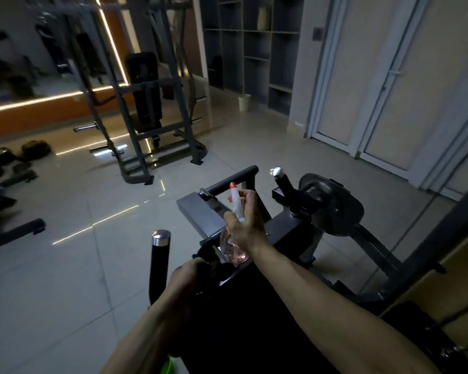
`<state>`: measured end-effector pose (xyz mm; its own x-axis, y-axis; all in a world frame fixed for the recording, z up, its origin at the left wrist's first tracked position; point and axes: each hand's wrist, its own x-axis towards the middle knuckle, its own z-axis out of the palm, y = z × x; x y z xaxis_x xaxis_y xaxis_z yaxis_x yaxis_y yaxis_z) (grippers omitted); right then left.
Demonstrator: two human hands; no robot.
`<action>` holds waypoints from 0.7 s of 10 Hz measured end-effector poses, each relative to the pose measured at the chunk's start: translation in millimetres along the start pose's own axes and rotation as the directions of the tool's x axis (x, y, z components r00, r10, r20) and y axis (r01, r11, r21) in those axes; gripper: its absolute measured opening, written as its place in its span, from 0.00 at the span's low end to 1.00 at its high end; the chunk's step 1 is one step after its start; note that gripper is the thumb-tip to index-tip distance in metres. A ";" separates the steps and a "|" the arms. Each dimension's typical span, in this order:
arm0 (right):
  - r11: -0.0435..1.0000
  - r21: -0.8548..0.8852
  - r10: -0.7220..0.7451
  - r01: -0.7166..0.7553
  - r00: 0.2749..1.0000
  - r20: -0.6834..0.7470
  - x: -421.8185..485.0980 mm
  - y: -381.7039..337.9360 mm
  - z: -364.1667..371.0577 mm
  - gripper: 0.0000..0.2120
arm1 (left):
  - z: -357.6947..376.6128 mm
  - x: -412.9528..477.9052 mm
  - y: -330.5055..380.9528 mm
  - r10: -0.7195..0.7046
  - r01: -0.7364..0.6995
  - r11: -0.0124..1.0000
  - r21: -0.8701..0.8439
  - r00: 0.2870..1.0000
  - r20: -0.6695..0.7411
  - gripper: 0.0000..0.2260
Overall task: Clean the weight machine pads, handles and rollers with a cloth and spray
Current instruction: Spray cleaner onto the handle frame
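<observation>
My right hand (245,224) grips the neck of a clear spray bottle (234,248) with a white and red trigger head, nozzle pointing away from me over the dark weight machine. My left hand (185,276) holds something dark, perhaps a cloth, at the top edge of the machine's black pad (241,314); what it holds is too dark to tell. A black handle with a chrome cap (160,255) stands left of my left hand. A second chrome-tipped handle (280,176) and a black roller bar (231,182) lie beyond the bottle.
A grey rack machine (146,125) stands at the back left on the tiled floor. Weight plates (333,203) hang on the machine's right side. Shelving and a small bin (244,102) are at the back, doors to the right. A green object (168,365) shows at the bottom edge.
</observation>
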<state>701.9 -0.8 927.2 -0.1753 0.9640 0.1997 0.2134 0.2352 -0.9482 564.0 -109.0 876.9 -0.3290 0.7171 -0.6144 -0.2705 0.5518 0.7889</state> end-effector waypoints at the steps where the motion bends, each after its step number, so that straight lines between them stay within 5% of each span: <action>1: 0.999 -0.046 -0.001 0.003 0.999 0.042 4.0 4.4 11.8 0.16 | 0.3 -9.6 9.0 0.037 -0.038 0.998 0.048 0.999 0.017 0.11; 2: 0.999 -0.025 0.034 -0.031 0.993 0.115 4.2 5.6 9.2 0.21 | 3.9 -26.6 14.5 0.036 -0.039 0.998 0.051 0.998 0.061 0.07; 3: 0.996 -0.010 0.085 -0.085 0.967 0.238 -13.9 14.8 -11.5 0.39 | 10.6 -23.4 4.4 0.049 -0.054 0.998 0.044 0.994 0.094 0.09; 4: 0.982 0.098 0.151 -0.163 0.981 0.123 -43.4 33.9 -41.6 0.37 | 33.0 -25.4 -3.9 0.112 -0.121 0.992 0.047 0.981 0.157 0.12; 5: 0.918 0.233 0.319 -0.322 0.946 0.051 -74.4 47.9 -70.8 0.20 | 73.9 -23.6 -5.6 0.334 -0.372 0.911 0.178 0.919 0.208 0.18; 6: 0.703 0.491 0.511 -0.514 0.846 0.154 -95.7 68.0 -96.2 0.15 | 121.8 -16.9 -2.7 0.514 -0.651 0.578 0.492 0.758 0.401 0.17; 7: 0.544 0.664 0.663 -0.513 0.748 0.034 -101.0 99.8 -118.9 0.12 | 163.5 -10.4 -8.1 0.348 -0.763 0.263 0.590 0.645 0.680 0.26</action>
<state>855.2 -60.0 841.8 -0.0226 0.8726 -0.4879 -0.4323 -0.4485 -0.7823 717.6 -51.3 878.9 0.3089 0.9443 -0.1136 0.7136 -0.1512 0.6840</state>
